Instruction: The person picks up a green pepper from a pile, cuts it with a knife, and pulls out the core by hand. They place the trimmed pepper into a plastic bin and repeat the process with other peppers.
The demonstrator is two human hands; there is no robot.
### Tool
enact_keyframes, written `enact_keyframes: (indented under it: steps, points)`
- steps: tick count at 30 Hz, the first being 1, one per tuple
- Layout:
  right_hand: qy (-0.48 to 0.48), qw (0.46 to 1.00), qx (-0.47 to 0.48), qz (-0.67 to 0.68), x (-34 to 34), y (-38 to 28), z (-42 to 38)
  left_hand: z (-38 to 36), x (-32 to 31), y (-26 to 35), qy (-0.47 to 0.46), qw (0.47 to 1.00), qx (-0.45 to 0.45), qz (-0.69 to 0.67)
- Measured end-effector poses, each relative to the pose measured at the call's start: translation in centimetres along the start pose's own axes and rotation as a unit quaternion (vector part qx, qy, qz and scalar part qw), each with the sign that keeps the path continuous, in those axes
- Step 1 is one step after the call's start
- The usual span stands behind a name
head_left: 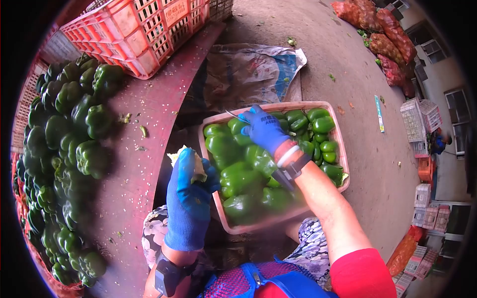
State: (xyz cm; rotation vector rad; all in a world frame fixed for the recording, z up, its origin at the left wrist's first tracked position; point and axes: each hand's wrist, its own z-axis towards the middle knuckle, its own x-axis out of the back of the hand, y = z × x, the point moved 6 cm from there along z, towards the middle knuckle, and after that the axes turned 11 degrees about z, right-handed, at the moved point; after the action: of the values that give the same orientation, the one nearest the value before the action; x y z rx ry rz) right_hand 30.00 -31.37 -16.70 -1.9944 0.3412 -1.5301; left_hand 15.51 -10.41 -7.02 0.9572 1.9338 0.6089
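My left hand (pixel 191 184), in a blue glove, is closed around a pale, whitish-green piece (pixel 199 171) at the left side of the crate. My right hand (pixel 262 128), gloved in blue too, is over the far part of the pink crate (pixel 272 106), above the green peppers (pixel 241 179) inside it. A thin metal blade (pixel 232 114) sticks out to the left from its closed fingers; the handle is hidden in the glove. Some smaller peppers lie at the crate's right side.
A large pile of green peppers (pixel 64 134) covers the left of the reddish table (pixel 144 109). A red-pink crate (pixel 134 37) stands at its far end. Beyond my crate lies a crumpled sack (pixel 243 74). Filled red sacks (pixel 385 47) and stacked crates (pixel 415 119) are farther right.
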Motion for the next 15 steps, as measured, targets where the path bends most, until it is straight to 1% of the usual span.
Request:
enact_keyframes:
  steps: [1,2,4,5,6,8,9,10,11,13,14,15]
  points:
    - [0.005,1.000,-0.028,0.005,-0.1,0.1,-0.2,-0.2,-0.1,0.0,0.005,1.000,0.007,0.006]
    - [0.014,0.999,-0.020,0.029,-0.2,0.7,0.4,-0.2,-0.3,0.0,-0.010,0.999,0.004,0.032]
    - [0.003,0.999,-0.015,0.044,-0.1,1.1,1.1,-0.2,-0.3,-0.4,-0.044,0.995,-0.003,0.084]
    - [-0.003,0.999,-0.011,0.050,0.0,1.2,1.3,-0.2,-0.4,-0.7,-0.046,0.994,0.009,0.097]
    - [0.011,0.999,-0.006,0.052,0.1,0.9,0.7,-0.2,-0.4,-1.0,-0.048,0.993,0.021,0.109]
    - [0.042,0.998,-0.035,-0.009,-0.5,0.3,-0.7,-0.3,-0.6,-1.1,-0.058,0.991,0.038,0.118]
    - [0.053,0.997,-0.047,-0.039,-0.8,-0.1,-1.2,-0.3,-0.9,-1.2,-0.083,0.988,0.049,0.119]
    - [0.023,0.996,-0.054,-0.060,-0.5,-0.6,-1.4,-0.7,-1.5,-1.0,-0.094,0.988,0.054,0.109]
    - [0.013,0.998,-0.032,-0.053,-0.7,-0.3,-1.3,-1.3,-2.1,-0.6,-0.110,0.987,0.058,0.104]
    - [0.003,0.999,0.019,-0.044,-0.6,0.9,-0.3,-1.1,-2.2,-1.4,-0.186,0.970,0.080,0.136]
    - [0.005,0.996,0.081,0.022,1.1,-0.4,-0.7,-1.3,-2.6,-1.4,-0.183,0.968,0.069,0.158]
    - [-0.026,0.996,0.009,0.088,3.6,-2.6,-1.9,-1.2,-2.4,-1.5,-0.185,0.957,0.032,0.224]
